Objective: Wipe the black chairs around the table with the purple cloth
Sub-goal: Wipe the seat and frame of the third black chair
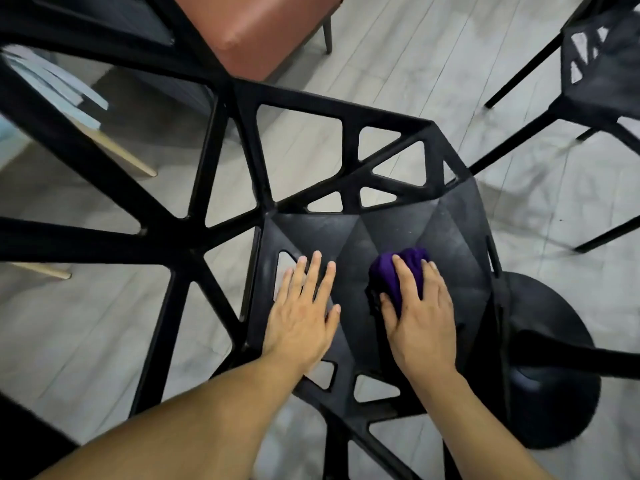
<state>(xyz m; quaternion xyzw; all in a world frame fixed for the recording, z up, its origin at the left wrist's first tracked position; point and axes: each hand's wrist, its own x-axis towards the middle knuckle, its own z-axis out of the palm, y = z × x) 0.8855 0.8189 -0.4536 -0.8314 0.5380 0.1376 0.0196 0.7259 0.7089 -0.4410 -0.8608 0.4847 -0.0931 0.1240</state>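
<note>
Grey plank floor point(415, 81) all round. The black chair point(450, 244) I'm working on fills the view, open lattice back to the left, faceted seat under both my hands. A second black chair point(602, 81) stands well apart at upper right, a brown cushioned seat point(256, 26) at top, and a round black base point(550, 375), likely the table's, just beside the seat. My left hand point(301, 317) lies flat on the seat's left side, fingers straight and holding nothing; I judge it is there to steady the chair against the push. My right hand point(422, 323) presses the purple cloth point(382, 271), bunched into a wad at mid-seat, fingers bent lightly over it and thumb tucked against its side so it won't slip. The seat shows dusty haze toward its back edge.
</note>
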